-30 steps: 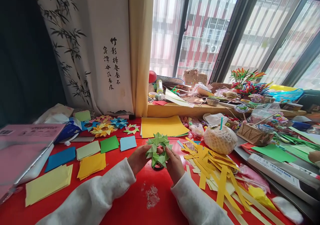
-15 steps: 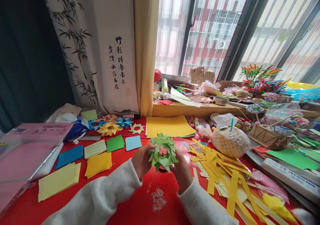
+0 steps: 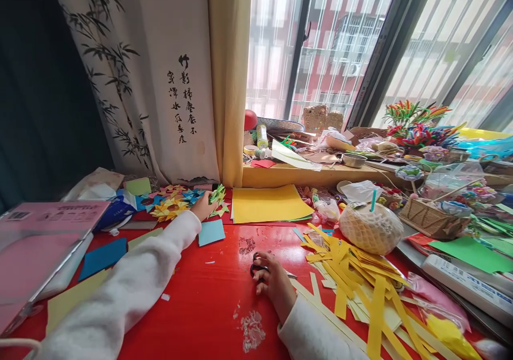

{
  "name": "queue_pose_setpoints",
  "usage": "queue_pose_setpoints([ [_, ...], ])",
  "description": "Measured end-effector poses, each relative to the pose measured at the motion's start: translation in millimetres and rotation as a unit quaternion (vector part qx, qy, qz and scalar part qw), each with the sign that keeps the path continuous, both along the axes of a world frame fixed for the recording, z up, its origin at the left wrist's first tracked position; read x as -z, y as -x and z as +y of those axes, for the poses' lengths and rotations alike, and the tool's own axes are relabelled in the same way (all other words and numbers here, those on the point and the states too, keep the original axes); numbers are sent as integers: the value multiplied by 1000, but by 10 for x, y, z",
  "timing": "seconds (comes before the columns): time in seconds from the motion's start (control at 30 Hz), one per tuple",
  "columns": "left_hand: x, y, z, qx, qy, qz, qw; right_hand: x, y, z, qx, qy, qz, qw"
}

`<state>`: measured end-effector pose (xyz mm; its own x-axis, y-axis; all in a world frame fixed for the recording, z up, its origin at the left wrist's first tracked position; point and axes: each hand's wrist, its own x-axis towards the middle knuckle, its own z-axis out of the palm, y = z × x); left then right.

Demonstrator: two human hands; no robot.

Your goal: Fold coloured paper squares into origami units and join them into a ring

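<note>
My left hand (image 3: 203, 206) reaches out to the far left-middle of the table. Its fingers are closed on a green folded-paper ring (image 3: 218, 193), seen nearly edge-on. Beneath and beside it lie other folded-paper rings, among them a yellow one (image 3: 170, 210) and several blue and pink ones. Nearer me, my right hand (image 3: 276, 282) lies over a pair of black-handled scissors (image 3: 254, 268). The handles show left of its loosely curled, separated fingers, and the blade tip sticks out to the right. Whether the fingers press on the scissors is hard to see.
Beyond my hands lies a stack of yellow paper sheets (image 3: 270, 204). Yellow paper strips (image 3: 340, 261) spread over the right side, below a netted round fruit (image 3: 371, 226) with a straw. Blue cards (image 3: 102, 258) and a pink package (image 3: 52, 248) are at left.
Both hands were around the green ring at the centre. My left hand has carried it away to the far left; my right hand has let go and come down over the scissors.
</note>
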<state>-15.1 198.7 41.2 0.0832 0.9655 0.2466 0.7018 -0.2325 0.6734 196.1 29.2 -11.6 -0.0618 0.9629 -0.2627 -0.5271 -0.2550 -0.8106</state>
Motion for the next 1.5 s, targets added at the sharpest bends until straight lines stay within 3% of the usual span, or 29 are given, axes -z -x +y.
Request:
queue_pose_setpoints([
  [0.2,174,7,359,25,-75,240,968,13,6,18,-19,-5,-2,1000],
  [0.43,415,-4,457,82,-89,358,926,36,7,-1,-34,-18,4,999],
  [0.77,334,161,480,87,-42,373,923,44,8,14,-46,-25,1,999],
  [1.3,251,67,433,107,-32,347,931,70,14,10,-59,-34,-9,998],
  [1.5,283,19,426,101,-11,354,930,63,12,-7,-64,-42,-16,997],
])
